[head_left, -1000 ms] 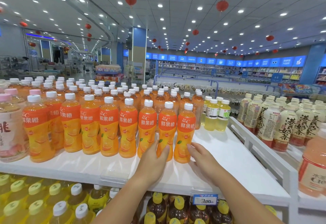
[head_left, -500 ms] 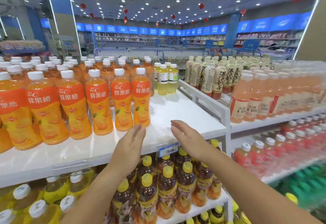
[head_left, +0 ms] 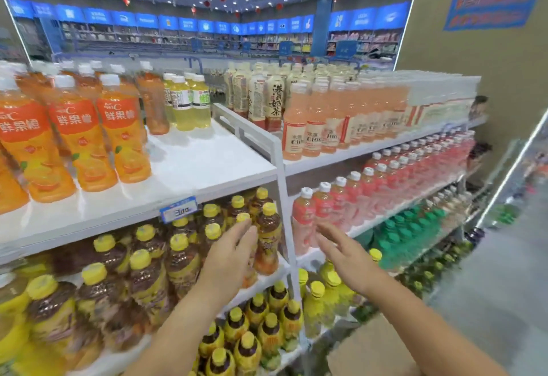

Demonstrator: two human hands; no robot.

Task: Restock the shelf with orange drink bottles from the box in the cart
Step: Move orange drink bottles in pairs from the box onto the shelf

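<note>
The top shelf (head_left: 213, 162) was bare across its right front portion and open to approach from the front edge. This gap was bounded on the left by the orange drink bottles (head_left: 124, 132), at the back by pale yellow bottles (head_left: 186, 103), and on the right by a white divider rail (head_left: 252, 135). Beyond the rail, pink bottles (head_left: 308, 126) stood packed up to the shelf edge. Yellow-capped bottles (head_left: 181, 257) crowded the level below. The left hand (head_left: 228, 257) and right hand (head_left: 344, 254) were empty, fingers straight, either side of the white upright (head_left: 284, 197).
</note>
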